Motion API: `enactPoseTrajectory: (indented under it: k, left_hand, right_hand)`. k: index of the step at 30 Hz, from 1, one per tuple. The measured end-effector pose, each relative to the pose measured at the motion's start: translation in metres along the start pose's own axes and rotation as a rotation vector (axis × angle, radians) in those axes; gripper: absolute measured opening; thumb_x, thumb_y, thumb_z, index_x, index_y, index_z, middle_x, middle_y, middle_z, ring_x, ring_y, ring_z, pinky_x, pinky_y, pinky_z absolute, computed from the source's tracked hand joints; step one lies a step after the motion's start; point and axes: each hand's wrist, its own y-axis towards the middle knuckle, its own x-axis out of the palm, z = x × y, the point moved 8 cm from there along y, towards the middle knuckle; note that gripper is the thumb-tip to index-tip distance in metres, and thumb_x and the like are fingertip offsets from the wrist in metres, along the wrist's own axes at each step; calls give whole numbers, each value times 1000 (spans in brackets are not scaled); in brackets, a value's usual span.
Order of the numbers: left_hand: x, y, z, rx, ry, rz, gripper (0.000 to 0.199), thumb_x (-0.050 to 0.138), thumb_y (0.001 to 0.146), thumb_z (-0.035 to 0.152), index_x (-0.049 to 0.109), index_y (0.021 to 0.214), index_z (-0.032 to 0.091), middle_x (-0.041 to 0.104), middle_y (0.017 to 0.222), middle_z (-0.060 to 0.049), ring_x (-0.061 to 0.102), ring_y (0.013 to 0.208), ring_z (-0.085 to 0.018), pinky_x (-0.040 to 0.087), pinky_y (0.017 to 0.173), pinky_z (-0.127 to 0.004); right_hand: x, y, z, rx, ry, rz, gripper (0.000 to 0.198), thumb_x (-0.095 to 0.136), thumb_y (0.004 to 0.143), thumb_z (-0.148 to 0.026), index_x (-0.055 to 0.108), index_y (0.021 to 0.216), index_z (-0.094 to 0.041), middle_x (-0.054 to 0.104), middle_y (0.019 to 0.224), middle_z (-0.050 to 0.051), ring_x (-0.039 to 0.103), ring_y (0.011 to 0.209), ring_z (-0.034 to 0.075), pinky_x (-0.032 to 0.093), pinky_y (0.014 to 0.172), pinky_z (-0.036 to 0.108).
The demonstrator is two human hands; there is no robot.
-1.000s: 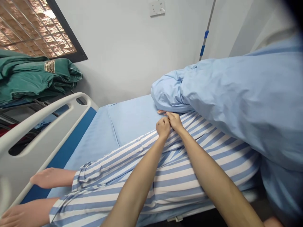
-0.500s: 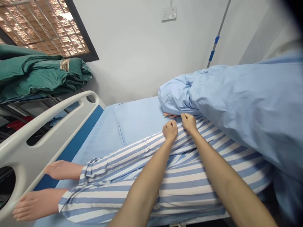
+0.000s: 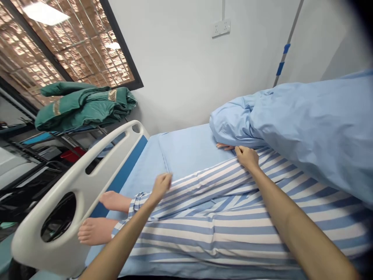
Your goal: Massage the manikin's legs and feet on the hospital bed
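Quilt (image 3: pixel 309 128) lies immediately right of closed right hand (image 3: pixel 247 156); closed left hand (image 3: pixel 162 185) is farther, toward feet (image 3: pixel 97 231). Grip contents indeterminate.

Lower centre of frame: long cloth trousers (image 3: pixel 233 225), blue and white stripes, running lengthwise along the legs. Right side: thick, creased fabric cover (image 3: pixel 300 120), plain light blue. Centre: smooth cloth sheet (image 3: pixel 186 147), plain pale blue, near match to the cover. Left: curved, moulded bed-end board (image 3: pixel 100 186), off-white, with flat strip panel (image 3: pixel 125 171), deep blue. Upper left: folded heap of green cloth (image 3: pixel 93 109), crossed by tan-and-dark patterned bands (image 3: pixel 112 95). Upper left corner: dark-framed barred window (image 3: pixel 84 58), brick-like brown and copper pattern. Left, mid-height: small container (image 3: pixel 72 154), bright red. Upper right: thin grey pole (image 3: pixel 295 23), two blue clips (image 3: pixel 287 48). Upper centre: plain off-white wall (image 3: pixel 180 70), flat white socket plate (image 3: pixel 220 28).
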Motion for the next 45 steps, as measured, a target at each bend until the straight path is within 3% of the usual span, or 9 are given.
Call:
enactPoseTrajectory:
  k: [2,4,10,18,24,28,35,38,45]
  left_hand:
    - [-42,-36,-50,-98,102,34,37,29,73,33,30,39,18,33,38,4,34,44,-8,28,49,-21]
    - [-59,-67,-91,-189,241,9,33,31,71,30,30,40,18,33,40,3,34,45,-9,25,47,-21]
    - [-61,-96,-108,-165,516,85,33,29,76,26,45,49,17,48,52,1,42,57,-10,27,58,-22]
    - [-64,-97,-108,-150,622,43,30,31,77,28,58,65,22,60,75,-3,50,71,-16,28,63,-25]
    - [-69,-98,-117,-157,518,116,26,35,75,26,56,62,22,60,73,-2,50,72,-15,29,64,-23]
    - [-83,-87,-121,-181,290,143,31,29,76,28,49,55,18,53,58,1,45,61,-11,29,57,-21]
    - [-108,-28,-107,-124,43,338,37,27,76,36,41,48,16,39,45,4,37,50,-8,27,49,-19]
    - [-92,-19,-119,-177,145,355,39,25,77,36,50,55,16,51,54,0,45,57,-10,30,54,-19]
    - [-62,-24,-129,-271,440,128,39,26,77,38,61,76,20,62,82,-9,54,77,-18,33,65,-26]
  right_hand:
    - [1,0,-2,2,-32,-21,41,31,78,-41,65,77,-18,62,72,9,49,59,15,19,50,25]
    - [3,0,-3,20,-71,-64,39,33,77,-41,65,77,-19,62,73,9,49,59,16,19,50,25]
    - [8,-18,-40,16,-40,-128,35,35,75,-37,62,66,-16,59,64,8,45,53,14,20,48,24]
    - [24,-83,-205,-308,185,-121,37,33,77,-33,52,50,-15,46,45,-1,35,46,9,20,47,21]
    - [98,-179,-337,-481,235,-324,32,37,78,-31,56,57,-16,55,54,1,44,50,9,22,48,21]
    - [126,-203,-345,-384,103,-328,27,38,78,-29,58,65,-17,60,61,4,51,58,12,21,50,22]
    - [125,-193,-336,-379,171,-282,36,33,81,-30,55,57,-18,58,57,2,48,54,10,18,48,22]
    - [129,-193,-336,-371,209,-278,38,30,82,-30,54,56,-18,57,55,1,47,53,10,19,48,22]
    - [137,-187,-334,-332,277,-298,37,30,80,-30,51,52,-19,53,51,-1,42,49,10,20,46,22]
